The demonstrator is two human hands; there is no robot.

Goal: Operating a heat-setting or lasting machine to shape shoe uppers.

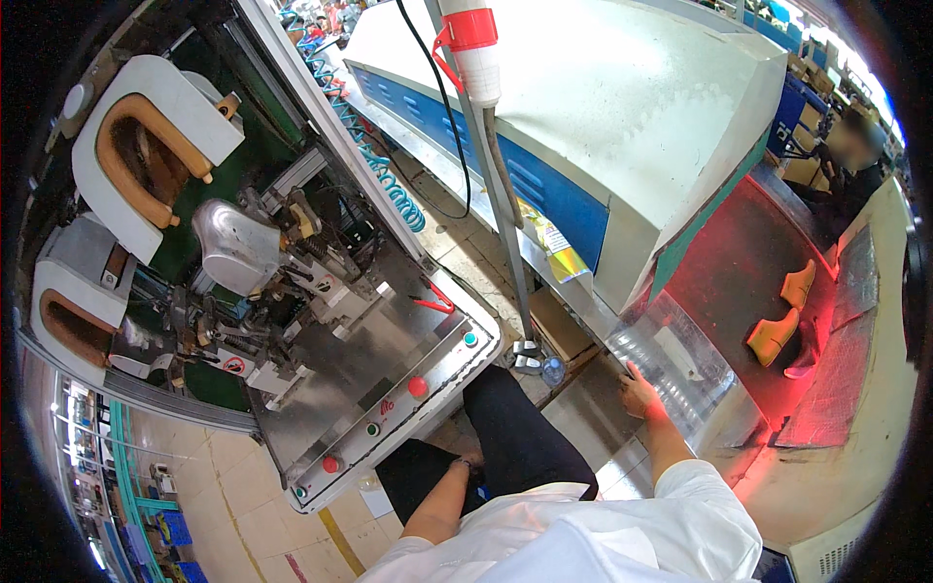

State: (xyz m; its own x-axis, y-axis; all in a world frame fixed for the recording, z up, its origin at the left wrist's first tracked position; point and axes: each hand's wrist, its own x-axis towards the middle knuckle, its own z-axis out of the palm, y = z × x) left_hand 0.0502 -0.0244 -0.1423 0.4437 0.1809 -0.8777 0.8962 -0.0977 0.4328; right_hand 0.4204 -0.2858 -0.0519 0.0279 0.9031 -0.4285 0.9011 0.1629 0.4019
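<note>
My right hand is beside a shiny metal plate at the mouth of a red-lit machine. Its fingers are partly stretched out, and I see nothing in them. Low over my dark trousers is my left hand, next to my thigh; its fingers are hidden. Beyond the plate, two orange-tan ankle boots are on a dark belt. A third shoe, tinted red by the glow, lies against them.
At left stands a machine with a metal mould, tan horseshoe pads and a panel of red and green buttons. Red-handled pliers lie on its table. A grey post rises ahead. A person sits far right.
</note>
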